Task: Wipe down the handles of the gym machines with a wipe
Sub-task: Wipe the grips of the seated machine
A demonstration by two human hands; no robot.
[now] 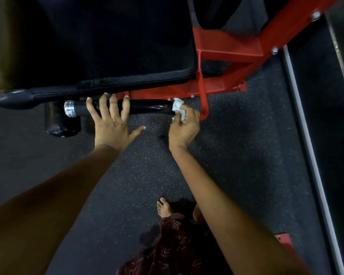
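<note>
A black machine handle (pixel 147 107) with a chrome end cap (pixel 69 109) runs left to right below the black seat pad. My left hand (pixel 112 121) lies over the handle's middle with its fingers spread and straight, thumb pointing right. My right hand (pixel 184 128) grips a crumpled white wipe (pixel 179 108) and presses it against the handle's right end, where the bar bends toward the red frame.
The red steel frame (pixel 226 50) stands behind and right of the handle. A large black seat pad (pixel 107 40) fills the upper left, with a black roller (pixel 62 124) under it. Speckled rubber floor (pixel 147 175) lies below; my bare foot (pixel 164 208) is near the bottom.
</note>
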